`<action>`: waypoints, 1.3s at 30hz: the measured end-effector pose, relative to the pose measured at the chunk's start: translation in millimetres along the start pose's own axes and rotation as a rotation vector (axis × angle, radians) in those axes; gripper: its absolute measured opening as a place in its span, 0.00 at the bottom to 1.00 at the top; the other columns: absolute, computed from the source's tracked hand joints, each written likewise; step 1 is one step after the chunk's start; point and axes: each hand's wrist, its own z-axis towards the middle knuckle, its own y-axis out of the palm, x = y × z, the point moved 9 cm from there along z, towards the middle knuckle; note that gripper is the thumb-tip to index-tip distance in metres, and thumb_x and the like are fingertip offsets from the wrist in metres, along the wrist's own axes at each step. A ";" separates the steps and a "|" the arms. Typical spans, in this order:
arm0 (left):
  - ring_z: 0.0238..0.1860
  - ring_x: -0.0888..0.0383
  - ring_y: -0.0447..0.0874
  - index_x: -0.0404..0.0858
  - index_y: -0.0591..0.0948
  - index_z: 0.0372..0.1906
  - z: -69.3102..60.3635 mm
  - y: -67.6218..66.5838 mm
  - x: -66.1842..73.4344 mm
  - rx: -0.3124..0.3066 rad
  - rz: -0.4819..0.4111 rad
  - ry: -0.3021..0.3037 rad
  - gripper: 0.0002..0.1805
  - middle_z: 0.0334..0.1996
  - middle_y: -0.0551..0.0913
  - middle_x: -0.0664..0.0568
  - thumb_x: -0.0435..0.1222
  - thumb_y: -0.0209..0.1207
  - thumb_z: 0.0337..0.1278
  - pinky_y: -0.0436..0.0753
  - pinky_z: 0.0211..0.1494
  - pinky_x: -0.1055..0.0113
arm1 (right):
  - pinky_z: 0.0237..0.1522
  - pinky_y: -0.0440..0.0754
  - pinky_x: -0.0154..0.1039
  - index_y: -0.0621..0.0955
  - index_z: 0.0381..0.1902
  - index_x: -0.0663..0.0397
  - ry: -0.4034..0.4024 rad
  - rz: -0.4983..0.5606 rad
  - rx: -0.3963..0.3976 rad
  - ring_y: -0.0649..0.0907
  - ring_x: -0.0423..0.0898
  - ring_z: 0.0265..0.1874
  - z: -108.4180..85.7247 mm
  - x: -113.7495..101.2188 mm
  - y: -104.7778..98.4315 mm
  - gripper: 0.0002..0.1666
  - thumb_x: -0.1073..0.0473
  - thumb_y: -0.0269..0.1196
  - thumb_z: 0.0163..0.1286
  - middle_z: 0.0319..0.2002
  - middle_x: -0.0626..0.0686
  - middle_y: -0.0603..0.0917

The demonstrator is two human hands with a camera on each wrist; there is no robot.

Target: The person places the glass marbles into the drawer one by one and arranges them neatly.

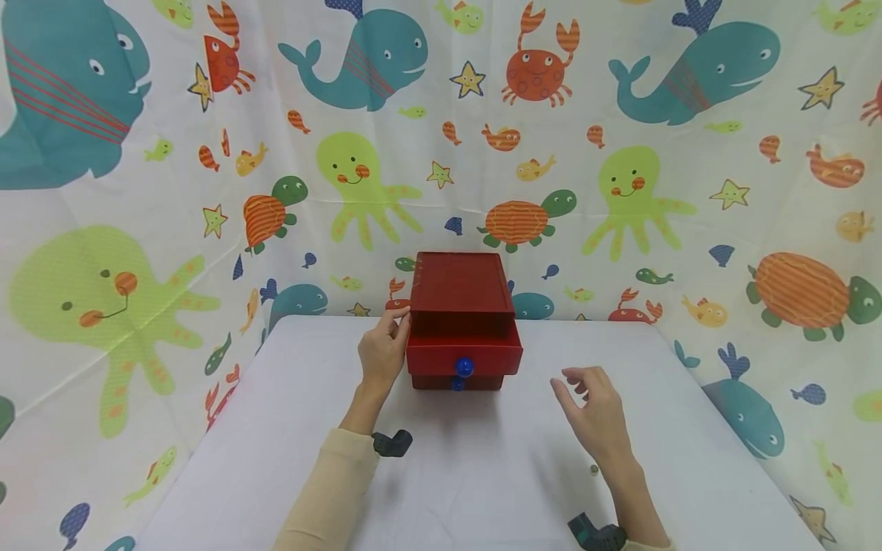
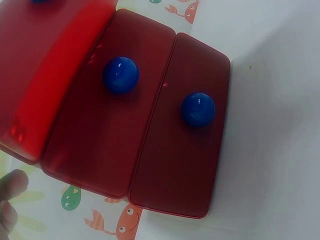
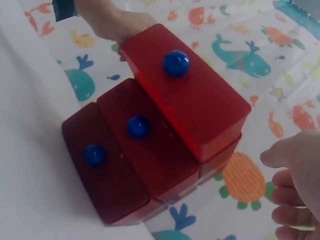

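Observation:
A small red drawer cabinet (image 1: 458,282) stands at the back of the white table, with blue round knobs on its drawers. Its top drawer (image 1: 434,363) is pulled out; the lower two (image 2: 92,125) are closed in the left wrist view. My left hand (image 1: 383,348) rests its fingertips against the cabinet's left side, near the top. To the right of the cabinet, my right hand (image 1: 594,409) hovers apart from it, fingers loosely bent and holding nothing. The right wrist view also shows the right hand's thumb and fingers (image 3: 292,210) beside the cabinet. The drawer's inside is mostly in shadow.
A tiny round object (image 1: 594,469) lies on the white table (image 1: 468,490) beside the right wrist. Behind the table hangs a curtain (image 1: 441,161) printed with sea animals. Dark wrist cameras (image 1: 393,444) are strapped to both arms.

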 end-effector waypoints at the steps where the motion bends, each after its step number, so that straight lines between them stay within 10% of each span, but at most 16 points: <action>1: 0.13 0.69 0.55 0.41 0.87 0.46 0.0 -0.1 0.1 0.000 -0.001 0.001 0.08 0.11 0.70 0.52 0.37 0.62 0.67 0.55 0.15 0.71 | 0.33 0.84 0.39 0.83 0.44 0.58 0.004 0.001 0.001 0.79 0.45 0.33 -1.1 1.2 0.0 0.15 0.58 0.72 0.62 0.37 0.54 0.83; 39: 0.13 0.69 0.56 0.41 0.87 0.47 0.6 1.6 -3.7 -0.018 0.000 -0.025 0.09 0.12 0.71 0.51 0.37 0.61 0.67 0.57 0.15 0.71 | 0.29 0.77 0.31 0.83 0.41 0.64 0.050 -0.076 -0.005 0.78 0.46 0.29 -43.2 44.6 -9.0 0.13 0.64 0.71 0.59 0.34 0.55 0.83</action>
